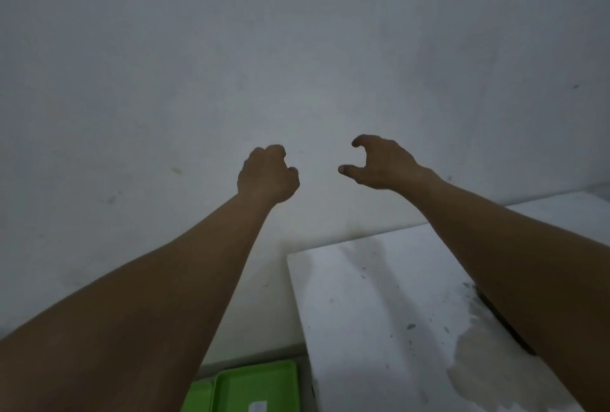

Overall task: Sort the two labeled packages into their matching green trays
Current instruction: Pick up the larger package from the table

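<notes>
Down at the near edge of the view, two green trays sit side by side, the right tray (pixel 257 388) showing most of its floor and the left tray (pixel 198 395) only a sliver past the person's left forearm. A small white label (pixel 257 406) lies on the floor of the right tray at the very bottom edge; it is cut off and too blurred to read, so which package belongs there cannot be told from here. To the right of the trays stands a white tabletop (pixel 379 312), its surface stained with a pale watermark toward the near right corner and speckled with dark flecks; a dark strip shows along its right edge under the right forearm. Neither labeled package is anywhere in sight, on the tabletop or in a tray. Farther out, both arms are stretched forward and raised against the bare grey wall (pixel 297 48). The left hand (pixel 267 175) is curled into a loose fist with nothing visible inside it. The right hand (pixel 379 164) is half open, forefinger and thumb bent into a hook with a clear gap between them, also empty. Held up like that, well apart from trays and tabletop alike, the hands look to be posed rather than working, so I judge the sorting itself is not yet in hand.
</notes>
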